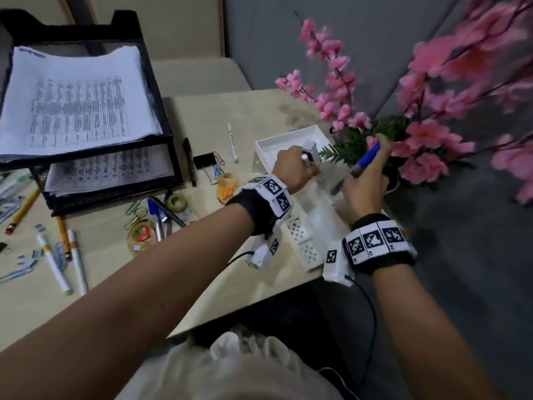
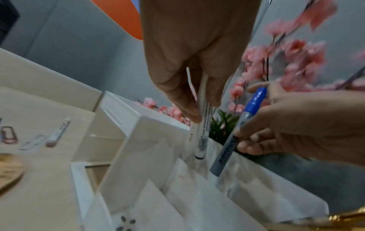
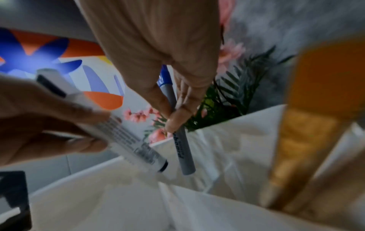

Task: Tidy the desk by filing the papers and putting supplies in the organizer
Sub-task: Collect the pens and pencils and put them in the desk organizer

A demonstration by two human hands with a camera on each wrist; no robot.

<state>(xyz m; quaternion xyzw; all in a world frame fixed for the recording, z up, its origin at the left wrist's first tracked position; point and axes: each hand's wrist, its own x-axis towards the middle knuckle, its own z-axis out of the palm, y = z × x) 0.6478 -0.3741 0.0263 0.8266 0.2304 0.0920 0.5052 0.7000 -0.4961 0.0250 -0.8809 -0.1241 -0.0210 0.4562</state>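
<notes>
A person's left hand point(image 1: 297, 166) pinches a white marker point(image 2: 201, 125) while the right hand point(image 1: 364, 186) pinches a blue-capped marker point(image 2: 237, 132), both tips pointing down over the white organizer point(image 1: 305, 241) at the desk's point(image 1: 230, 284) three o'clock edge. Printed papers point(image 1: 78, 102) fill a black tray point(image 1: 161, 105) at ten o'clock; pink flowers point(image 1: 427, 134) stand at two o'clock.

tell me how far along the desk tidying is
Done: printed papers already fill both levels of the black tray. In hand: the left hand holds a white marker and the right hand a blue-capped marker, both ends-down over the white organizer. Left: pens, pencils, white markers, paper clips and a tape roll lie loose on the desk.
</notes>
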